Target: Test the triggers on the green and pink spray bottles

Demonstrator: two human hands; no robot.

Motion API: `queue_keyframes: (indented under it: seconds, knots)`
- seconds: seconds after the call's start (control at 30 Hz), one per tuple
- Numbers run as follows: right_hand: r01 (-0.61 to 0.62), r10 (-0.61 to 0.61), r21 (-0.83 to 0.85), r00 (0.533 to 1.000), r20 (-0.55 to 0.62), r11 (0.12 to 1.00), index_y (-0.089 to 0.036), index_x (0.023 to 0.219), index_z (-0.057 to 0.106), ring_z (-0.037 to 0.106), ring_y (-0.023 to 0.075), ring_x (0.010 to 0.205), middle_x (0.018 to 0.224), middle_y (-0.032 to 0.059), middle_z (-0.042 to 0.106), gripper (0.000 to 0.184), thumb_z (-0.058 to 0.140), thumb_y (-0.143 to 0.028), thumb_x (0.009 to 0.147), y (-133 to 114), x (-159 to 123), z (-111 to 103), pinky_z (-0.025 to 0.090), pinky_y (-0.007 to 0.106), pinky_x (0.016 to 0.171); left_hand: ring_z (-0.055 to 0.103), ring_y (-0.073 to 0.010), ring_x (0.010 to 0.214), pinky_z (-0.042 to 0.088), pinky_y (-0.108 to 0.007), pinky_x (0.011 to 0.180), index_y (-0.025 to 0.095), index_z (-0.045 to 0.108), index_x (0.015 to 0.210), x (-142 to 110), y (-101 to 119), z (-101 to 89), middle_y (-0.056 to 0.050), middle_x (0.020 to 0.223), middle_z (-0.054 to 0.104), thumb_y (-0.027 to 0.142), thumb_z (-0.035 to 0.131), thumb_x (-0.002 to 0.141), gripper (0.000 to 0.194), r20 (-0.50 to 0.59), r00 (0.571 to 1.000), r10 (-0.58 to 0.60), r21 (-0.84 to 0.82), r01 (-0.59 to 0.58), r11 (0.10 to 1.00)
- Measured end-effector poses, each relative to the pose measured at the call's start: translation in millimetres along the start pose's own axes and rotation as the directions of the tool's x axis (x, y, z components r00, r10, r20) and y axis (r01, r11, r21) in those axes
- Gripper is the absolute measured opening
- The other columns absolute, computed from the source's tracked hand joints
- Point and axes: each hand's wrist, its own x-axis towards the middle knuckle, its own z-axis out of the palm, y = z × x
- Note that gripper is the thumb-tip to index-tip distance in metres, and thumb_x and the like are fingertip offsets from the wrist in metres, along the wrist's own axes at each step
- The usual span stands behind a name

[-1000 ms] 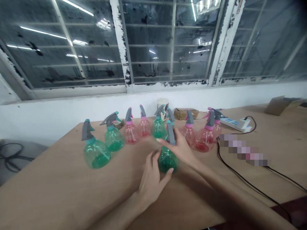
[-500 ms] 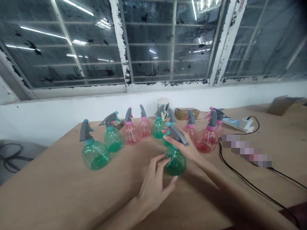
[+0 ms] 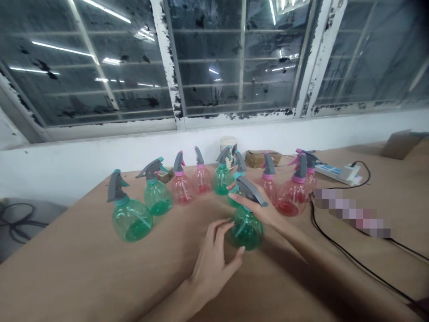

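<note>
My right hand (image 3: 261, 209) is wrapped round the neck of a green spray bottle (image 3: 248, 231) with a grey trigger head, upright at the front middle of the table. At the bottle's left side is my left hand (image 3: 214, 259), fingers curved and thumb apart; its fingertips are by the bottle's wall, and I cannot tell whether they touch. Behind the held bottle, another green spray bottle (image 3: 234, 199) is partly hidden by my right hand. Close to the right wrist are a pink spray bottle (image 3: 291, 201) and a second pink one (image 3: 268, 182).
To the left stand two green spray bottles (image 3: 132, 221) (image 3: 158, 197) and two pink ones (image 3: 182, 188) (image 3: 202, 180). Along the wall are a white cylindrical container (image 3: 229, 145), a brown box (image 3: 263, 158) and a power strip (image 3: 338, 173). A black cable (image 3: 348, 256) crosses the right side.
My left hand's fingers have drawn slightly back from the held spray bottle's side. The right hand keeps its hold on the neck. The view has shifted a little.
</note>
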Motion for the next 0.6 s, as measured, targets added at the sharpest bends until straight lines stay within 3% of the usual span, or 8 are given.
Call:
queue_keyframes:
  seconds: [0.33,0.47,0.6]
  knots:
    - [-0.012,0.009,-0.104,1.000,-0.028,0.995,-0.020,0.074,0.053,0.049,0.0139,0.062,0.068,-0.0017,0.053,0.020,0.054,-0.039,0.081,-3.9,2.9,1.7,0.040,0.027,0.059,0.051,-0.0244,0.112,0.046,-0.046,0.093,0.027,0.036,0.123,2.4,-4.1,-0.9,-0.008,0.120,0.045,0.024,0.052,0.085,0.041,0.005,0.997,-0.075,-0.011,0.075,0.997]
    - [-0.004,0.002,-0.121,1.000,-0.020,0.993,-0.020,0.068,0.048,0.046,0.0126,0.058,0.063,-0.0026,0.049,0.024,0.053,-0.038,0.082,-3.8,3.9,1.4,0.038,0.026,0.058,0.053,-0.0241,0.108,0.047,-0.045,0.089,0.027,0.037,0.121,3.2,-5.7,-2.2,-0.008,0.118,0.047,0.025,0.050,0.086,0.038,-0.016,0.993,-0.117,0.002,0.117,0.993]
    - [0.042,-0.041,-0.107,0.999,0.014,0.993,-0.019,0.075,0.053,0.049,0.0130,0.063,0.069,-0.0016,0.053,0.016,0.053,-0.033,0.082,-1.9,8.6,1.3,0.039,0.026,0.062,0.056,-0.0232,0.104,0.048,-0.043,0.086,0.026,0.038,0.121,5.7,-11.1,-4.8,-0.007,0.117,0.049,0.028,0.049,0.087,0.035,-0.018,0.986,-0.167,-0.003,0.167,0.986]
